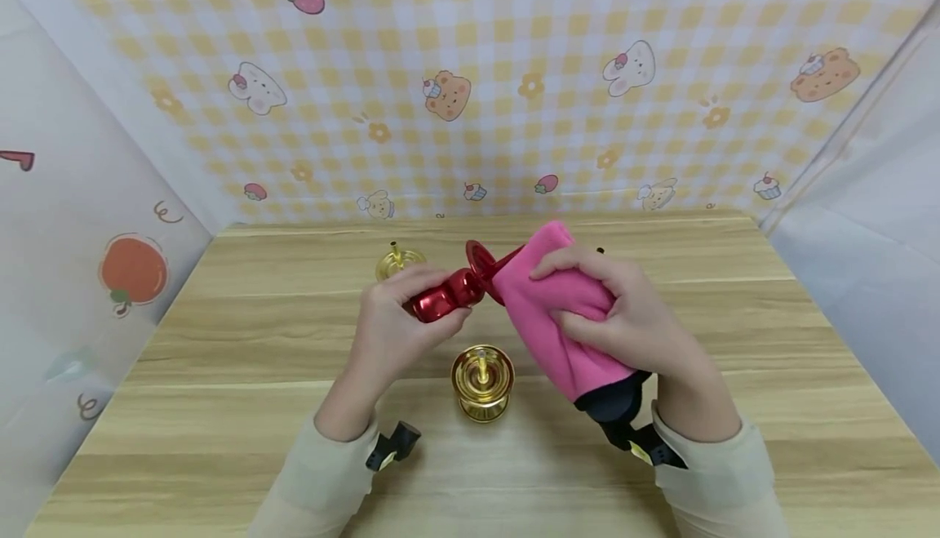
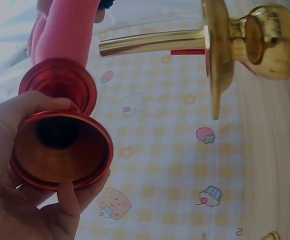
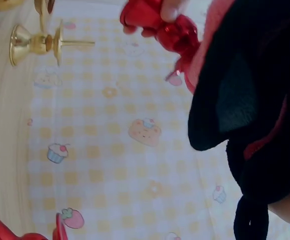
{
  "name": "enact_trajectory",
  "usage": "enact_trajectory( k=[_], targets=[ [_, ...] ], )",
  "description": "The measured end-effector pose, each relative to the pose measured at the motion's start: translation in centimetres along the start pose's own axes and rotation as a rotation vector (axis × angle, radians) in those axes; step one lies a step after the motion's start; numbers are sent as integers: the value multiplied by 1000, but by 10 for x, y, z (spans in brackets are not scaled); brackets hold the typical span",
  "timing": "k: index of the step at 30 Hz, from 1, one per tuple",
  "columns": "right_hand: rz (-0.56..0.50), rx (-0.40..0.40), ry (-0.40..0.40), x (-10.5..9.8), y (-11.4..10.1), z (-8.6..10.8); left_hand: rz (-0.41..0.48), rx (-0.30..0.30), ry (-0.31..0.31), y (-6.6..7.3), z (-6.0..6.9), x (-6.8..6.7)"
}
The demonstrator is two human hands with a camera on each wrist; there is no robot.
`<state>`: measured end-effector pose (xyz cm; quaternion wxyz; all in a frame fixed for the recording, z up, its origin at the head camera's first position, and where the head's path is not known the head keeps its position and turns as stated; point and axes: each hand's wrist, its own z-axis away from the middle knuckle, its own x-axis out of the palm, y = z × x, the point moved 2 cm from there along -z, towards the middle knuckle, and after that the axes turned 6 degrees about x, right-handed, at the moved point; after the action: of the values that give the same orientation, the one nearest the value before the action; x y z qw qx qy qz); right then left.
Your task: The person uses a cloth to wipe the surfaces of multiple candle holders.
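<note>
My left hand (image 1: 396, 317) grips a shiny red metal candlestick (image 1: 438, 300) by its lower body, tilted over above the table. Its hollow base (image 2: 62, 155) faces the camera in the left wrist view. My right hand (image 1: 624, 309) holds a pink cloth (image 1: 554, 309) with a black end (image 1: 611, 399). The cloth lies against the candlestick's upper part, beyond its round drip plate (image 1: 479, 259), and hides much of the stem there. In the right wrist view, black fabric (image 3: 240, 100) covers most of the right side.
A gold candlestick (image 1: 482, 383) stands upright on the wooden table (image 1: 220, 407) below my hands. Another gold one (image 1: 396, 260) is partly hidden behind my left hand. A second red candlestick (image 3: 22, 235) shows at the right wrist view's lower left. A checked cloth backdrop (image 1: 470, 146) hangs behind.
</note>
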<state>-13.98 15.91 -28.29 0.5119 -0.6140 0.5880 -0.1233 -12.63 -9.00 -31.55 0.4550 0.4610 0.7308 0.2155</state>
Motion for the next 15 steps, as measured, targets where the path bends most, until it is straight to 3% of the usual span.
enact_trajectory(
  k=[6,15],
  targets=[
    [73,-124,-14,1,-3,1,-30,35,-38,5,1,-3],
    [256,-310,-69,1,-2,1,-49,-79,-33,11,3,-11]
  ],
)
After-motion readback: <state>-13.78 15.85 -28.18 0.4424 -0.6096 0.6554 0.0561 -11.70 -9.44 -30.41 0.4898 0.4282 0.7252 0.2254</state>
